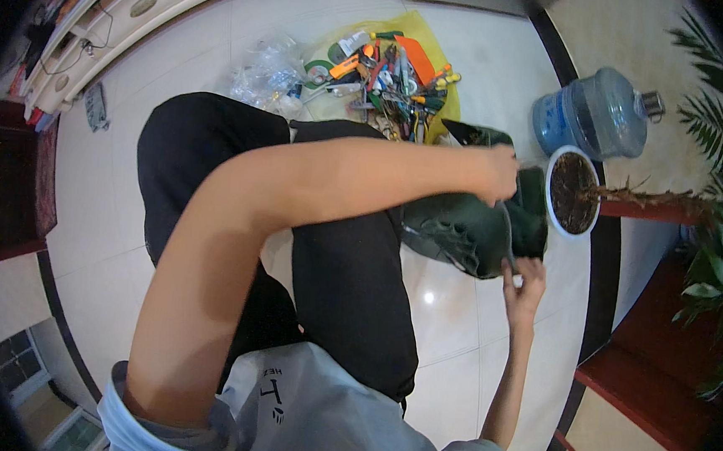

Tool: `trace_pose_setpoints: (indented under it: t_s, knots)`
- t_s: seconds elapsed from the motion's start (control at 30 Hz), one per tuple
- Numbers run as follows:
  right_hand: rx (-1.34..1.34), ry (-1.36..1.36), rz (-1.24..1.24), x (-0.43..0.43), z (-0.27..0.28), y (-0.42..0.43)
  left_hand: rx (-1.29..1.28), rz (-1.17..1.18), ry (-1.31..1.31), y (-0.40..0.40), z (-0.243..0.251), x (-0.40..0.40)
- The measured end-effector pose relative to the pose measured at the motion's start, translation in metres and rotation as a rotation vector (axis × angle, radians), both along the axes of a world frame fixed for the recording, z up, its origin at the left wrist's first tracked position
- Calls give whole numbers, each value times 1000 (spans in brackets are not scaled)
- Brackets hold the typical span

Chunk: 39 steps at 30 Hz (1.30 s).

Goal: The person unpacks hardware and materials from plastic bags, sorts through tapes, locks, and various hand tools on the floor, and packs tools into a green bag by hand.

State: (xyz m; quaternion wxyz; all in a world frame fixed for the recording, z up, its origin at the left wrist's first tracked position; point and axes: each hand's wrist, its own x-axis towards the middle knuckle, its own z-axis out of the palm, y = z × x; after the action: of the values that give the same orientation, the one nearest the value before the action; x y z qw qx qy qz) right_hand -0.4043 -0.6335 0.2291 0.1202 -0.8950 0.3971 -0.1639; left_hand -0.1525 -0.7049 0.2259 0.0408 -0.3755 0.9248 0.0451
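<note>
A dark green fabric bag (462,223) lies on the floor to the right of my knees. My left hand (500,175), its arm stretched across my lap, grips the rim at the bag's far side. Thumb and fingers of my right hand (523,279) pinch the near end of the same rim, and a grey edge runs between the two hands. The bag's inside is mostly hidden. Beyond my knees, a pile of hand tools (403,84), with pliers and screwdrivers among them, lies on a yellow plastic sheet (440,42).
Crumpled clear plastic (265,74) lies left of the tools. A large blue water bottle (589,112) lies on its side at the right, near a white-rimmed plant pot (594,210). A white cabinet (163,7) stands at the far left, and a dark red step (647,371) is at the right.
</note>
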Motion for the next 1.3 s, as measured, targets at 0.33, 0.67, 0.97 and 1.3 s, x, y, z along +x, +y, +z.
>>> trace_pose_setpoints:
  t_s: [0.33, 0.67, 0.97, 1.3]
  knots:
    - [71, 61, -4, 48, 42, 14, 419, 332, -113, -51, 14, 129]
    - [632, -718, -60, 249, -64, -56, 454, 782, -94, 37, -133, 341]
    - [1043, -652, -101, 316, -181, -36, 660, 1054, 137, 17, -187, 307]
    - [1389, -776, -343, 322, -202, -76, 1126, 1075, 337, 16, -212, 348]
